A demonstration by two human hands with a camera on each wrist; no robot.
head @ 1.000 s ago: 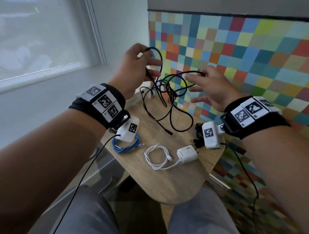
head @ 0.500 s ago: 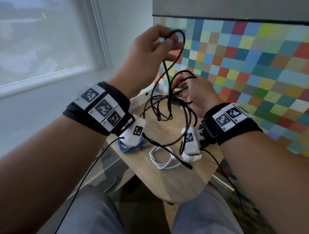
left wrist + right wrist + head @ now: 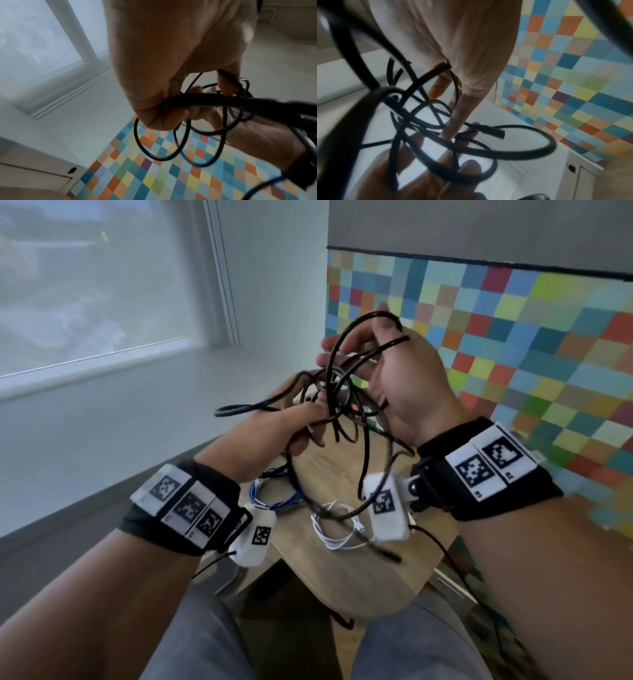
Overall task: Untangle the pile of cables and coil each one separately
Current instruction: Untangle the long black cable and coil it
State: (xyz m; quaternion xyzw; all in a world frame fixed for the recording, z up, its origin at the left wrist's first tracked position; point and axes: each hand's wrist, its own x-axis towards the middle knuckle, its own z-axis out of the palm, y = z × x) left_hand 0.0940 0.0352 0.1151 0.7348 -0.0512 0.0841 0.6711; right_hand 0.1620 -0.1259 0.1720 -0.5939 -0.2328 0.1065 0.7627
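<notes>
A tangle of black cable (image 3: 337,402) hangs in the air between both hands above the small wooden table (image 3: 363,583). My left hand (image 3: 294,422) grips a bunch of its strands, with fingers curled round the black cable (image 3: 207,102) in the left wrist view. My right hand (image 3: 394,371) is raised with its palm towards me and its fingers straight. Loops of the black cable (image 3: 423,121) hang over its thumb and pass between its fingers. A black plug end (image 3: 491,132) sticks out beside those fingers. One loose end (image 3: 383,553) dangles onto the table.
A coiled blue cable (image 3: 274,499) and a coiled white cable (image 3: 337,530) lie on the table under my wrists. A coloured chequered wall (image 3: 513,354) stands close behind on the right. A window sill (image 3: 102,371) is on the left, and my knees are below the table edge.
My left hand has come down from high up to the tangle's lower left. My right hand has risen and turned its palm towards me, with loops now over it.
</notes>
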